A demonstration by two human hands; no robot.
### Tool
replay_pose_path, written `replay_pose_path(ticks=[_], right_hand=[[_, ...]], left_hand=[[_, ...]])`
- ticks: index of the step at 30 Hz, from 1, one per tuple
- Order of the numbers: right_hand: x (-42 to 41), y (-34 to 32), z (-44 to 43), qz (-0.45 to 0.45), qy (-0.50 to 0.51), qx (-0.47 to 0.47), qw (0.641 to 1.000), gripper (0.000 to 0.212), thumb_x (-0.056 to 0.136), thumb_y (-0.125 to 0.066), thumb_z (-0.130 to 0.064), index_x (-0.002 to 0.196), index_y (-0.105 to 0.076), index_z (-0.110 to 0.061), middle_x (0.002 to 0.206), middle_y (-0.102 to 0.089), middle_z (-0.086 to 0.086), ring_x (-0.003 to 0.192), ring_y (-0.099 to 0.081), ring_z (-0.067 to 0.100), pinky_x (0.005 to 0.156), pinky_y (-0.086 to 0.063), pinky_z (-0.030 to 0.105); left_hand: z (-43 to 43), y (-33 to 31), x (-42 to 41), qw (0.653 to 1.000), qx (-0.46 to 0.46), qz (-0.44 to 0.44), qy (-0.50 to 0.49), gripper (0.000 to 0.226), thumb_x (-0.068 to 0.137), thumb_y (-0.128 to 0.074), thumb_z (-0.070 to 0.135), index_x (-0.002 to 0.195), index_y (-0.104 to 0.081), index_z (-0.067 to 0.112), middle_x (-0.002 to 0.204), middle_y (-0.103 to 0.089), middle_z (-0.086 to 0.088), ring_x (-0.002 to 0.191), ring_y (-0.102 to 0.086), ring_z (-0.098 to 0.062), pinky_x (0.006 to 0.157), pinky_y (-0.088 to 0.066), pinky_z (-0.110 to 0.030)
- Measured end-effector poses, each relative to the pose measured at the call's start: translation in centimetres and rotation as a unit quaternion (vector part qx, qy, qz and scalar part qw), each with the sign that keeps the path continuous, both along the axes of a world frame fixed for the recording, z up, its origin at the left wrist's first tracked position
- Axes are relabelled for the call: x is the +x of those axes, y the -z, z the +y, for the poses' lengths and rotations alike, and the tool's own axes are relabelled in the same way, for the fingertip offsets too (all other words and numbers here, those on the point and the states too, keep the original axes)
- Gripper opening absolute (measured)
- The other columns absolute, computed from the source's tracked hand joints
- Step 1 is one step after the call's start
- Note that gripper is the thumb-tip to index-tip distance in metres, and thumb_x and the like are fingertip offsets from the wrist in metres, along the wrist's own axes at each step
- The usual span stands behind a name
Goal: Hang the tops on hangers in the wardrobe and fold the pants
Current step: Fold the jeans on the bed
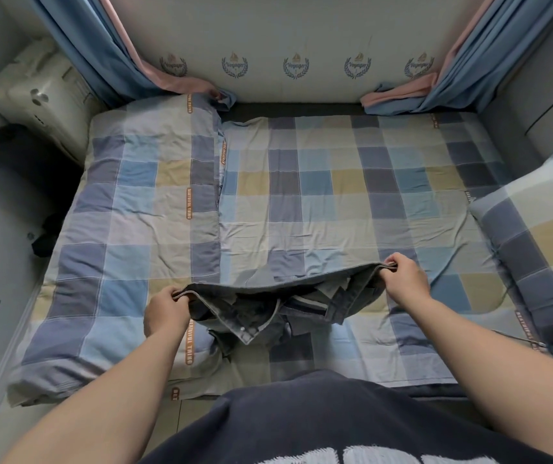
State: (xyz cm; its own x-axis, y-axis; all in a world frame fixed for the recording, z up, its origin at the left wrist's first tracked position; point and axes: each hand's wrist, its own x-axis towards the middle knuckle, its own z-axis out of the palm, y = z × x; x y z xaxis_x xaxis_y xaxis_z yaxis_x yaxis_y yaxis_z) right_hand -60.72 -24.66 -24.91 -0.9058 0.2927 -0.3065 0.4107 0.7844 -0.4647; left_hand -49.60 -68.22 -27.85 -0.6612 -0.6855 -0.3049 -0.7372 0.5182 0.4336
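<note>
Plaid bed (pixel 335 182), hands (pixel 165 309) (pixel 404 279) hold jeans (pixel 251 318), legs hidden

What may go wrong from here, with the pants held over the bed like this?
1. The left hand and right hand pinch only the waistband ends; the pants hang bunched, so they might land twisted.
2. The folded quilt lies close on the left; a leg might drape over its edge.
</note>
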Motion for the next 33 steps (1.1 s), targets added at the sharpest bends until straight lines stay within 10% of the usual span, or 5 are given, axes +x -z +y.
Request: replay_pose_path(ticks=[4,8,17,24,33], right_hand=[[-1.5,-1.4,-0.2,-0.002,0.031,-0.008,0.999,0.021,0.086,-0.069,-0.033,0.075,-0.059,-0.018,0.094,-0.048,0.011,0.092,-0.046,0.031,0.078,-0.039,0.035],[-4.9,-4.9,-1.9,0.012,0.116,-0.249,0.962,0.024,0.081,-0.075,-0.014,0.068,-0.054,-0.012,0.065,-0.051,0.007,0.069,-0.047,0.022,0.055,-0.032,0.031],[-14.8,-25.3,-6.0,-0.014,0.135,-0.507,0.851,0.001,0.084,-0.066,-0.014,0.083,-0.067,-0.015,0.082,-0.07,0.008,0.072,-0.064,0.024,0.091,-0.055,0.038],[-17.8,-44.9,-7.6,0.038,0.005,-0.644,0.764,0.028,0.086,-0.071,-0.022,0.062,-0.06,-0.016,0.06,-0.061,0.0,0.051,-0.057,0.015,0.056,-0.05,0.025],[-16.5,-62.4,-11.8,0.178,-0.193,-0.555,0.789,0.014,0.093,-0.064,-0.008,0.08,-0.067,-0.006,0.075,-0.067,0.008,0.068,-0.066,0.019,0.076,-0.06,0.031]], left_hand=[[0.3,-0.5,-1.7,0.999,-0.028,0.011,-0.045,0.017,0.093,-0.059,0.025,0.108,-0.067,0.025,0.123,-0.053,-0.013,0.115,-0.046,-0.041,0.098,-0.041,-0.047],[0.8,-3.6,-6.1,0.98,0.096,0.146,-0.097,0.012,0.097,-0.053,0.021,0.102,-0.054,0.01,0.1,-0.062,-0.015,0.101,-0.059,-0.042,0.088,-0.049,-0.046],[-1.9,-23.1,-20.4,0.934,0.09,0.321,-0.13,0.031,0.092,-0.06,0.028,0.109,-0.06,0.001,0.116,-0.067,-0.023,0.107,-0.062,-0.042,0.083,-0.044,-0.038],[-1.6,-43.2,-26.5,0.872,0.21,0.423,-0.131,0.027,0.094,-0.06,0.022,0.114,-0.061,0.003,0.101,-0.065,-0.01,0.097,-0.063,-0.031,0.081,-0.052,-0.036],[5.0,-63.8,-25.3,0.762,0.372,0.527,0.061,0.022,0.094,-0.066,0.008,0.116,-0.065,0.002,0.105,-0.072,-0.021,0.088,-0.071,-0.034,0.083,-0.061,-0.05]])
